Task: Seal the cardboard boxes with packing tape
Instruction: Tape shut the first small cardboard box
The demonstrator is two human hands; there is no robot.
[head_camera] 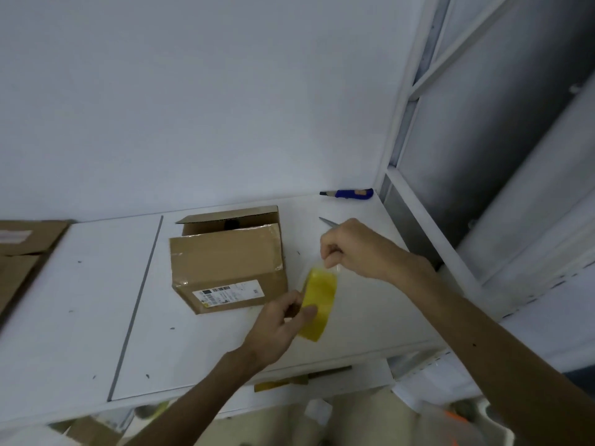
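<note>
A small cardboard box (225, 262) with a white shipping label sits on the white table (96, 300), its far flap standing up and something dark showing inside. Just right of the box my left hand (280, 326) grips a roll of yellowish packing tape (318, 300) held above the table. My right hand (351, 249) pinches the loose end of the tape at the top of the roll. A pointed metal tool (328, 221) sticks out from behind my right hand; whether that hand holds it is unclear.
A blue utility knife (349, 193) lies at the table's far right corner by the wall. Flat cardboard pieces (25, 243) lie at the left edge. A grey metal frame (450, 156) rises on the right. Clutter sits under the table front.
</note>
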